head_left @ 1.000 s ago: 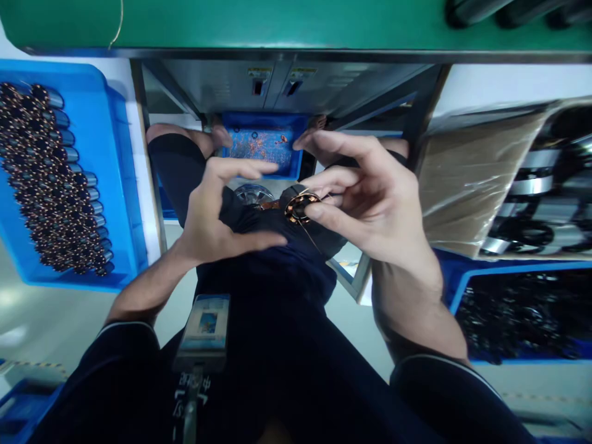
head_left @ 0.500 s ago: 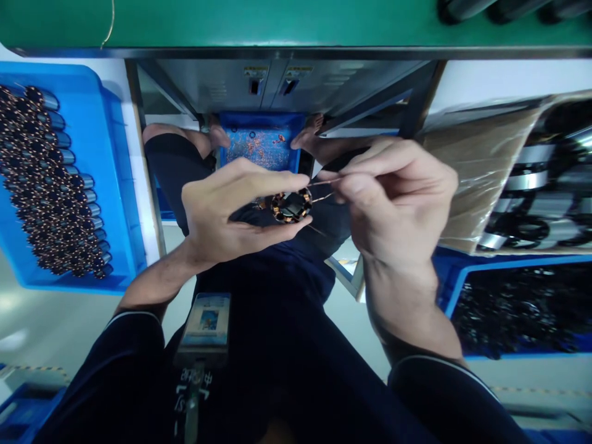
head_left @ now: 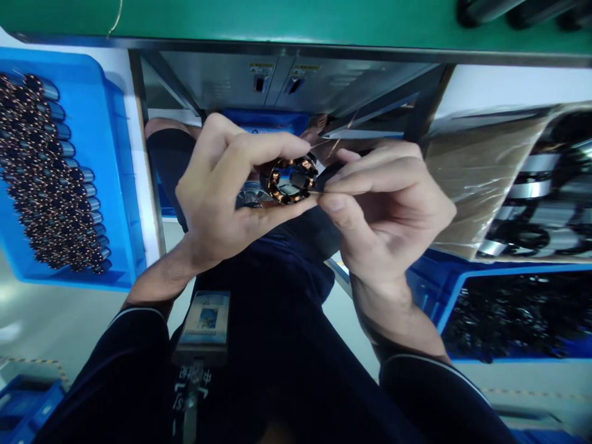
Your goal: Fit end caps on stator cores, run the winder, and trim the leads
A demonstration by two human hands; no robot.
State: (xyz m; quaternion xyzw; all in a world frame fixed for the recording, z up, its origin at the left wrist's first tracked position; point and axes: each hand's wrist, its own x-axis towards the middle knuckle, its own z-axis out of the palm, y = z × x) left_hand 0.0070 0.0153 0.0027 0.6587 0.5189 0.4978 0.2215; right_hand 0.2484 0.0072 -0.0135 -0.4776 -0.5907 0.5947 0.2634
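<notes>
Hands nearly together over a dark-clothed lap (head_left: 272, 277): the left hand (head_left: 217, 185) clamps a copper-wound stator ring (head_left: 289, 180) while the right hand (head_left: 383, 203) pinches a thin wire (head_left: 314, 192) at the ring's edge.

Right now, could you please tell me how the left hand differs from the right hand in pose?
The left hand wraps the copper-wound stator, fingers above and thumb below, whereas the right hand sits to the stator's right. The left hand grips the stator, whereas the right hand pinches a thin wire at its fingertips. Both hands are bare and meet at the stator's right edge.
</notes>
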